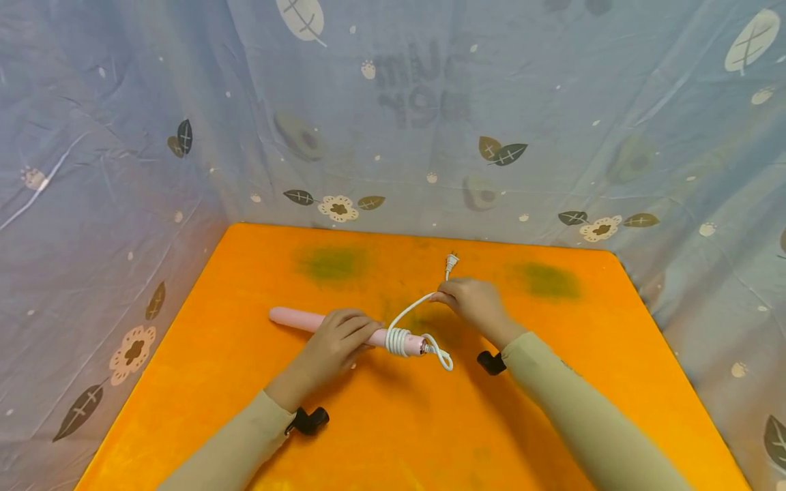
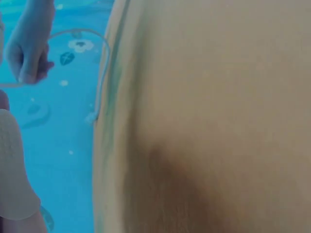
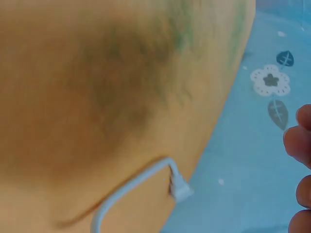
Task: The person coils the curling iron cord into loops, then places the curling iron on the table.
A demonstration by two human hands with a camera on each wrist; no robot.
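In the head view my left hand (image 1: 336,336) grips a slim pink hair iron (image 1: 295,318) around its middle, its rounded end pointing left. White cord (image 1: 398,341) is wound in several turns around the iron's right end, and a short loop hangs from the end cap. My right hand (image 1: 475,305) pinches the free length of cord, up and to the right of the iron. Just beyond those fingers the white two-prong plug (image 1: 452,261) sticks up. The right wrist view shows the plug (image 3: 180,188) and bent cord, with fingertips (image 3: 299,143) at the right edge.
An orange cloth-covered table (image 1: 417,436) with greenish smudges lies beneath both hands. Bluish-grey curtains (image 1: 393,164) printed with leaves and flowers stand along its back and sides. Black wrist mounts (image 1: 310,421) sit at both cuffs.
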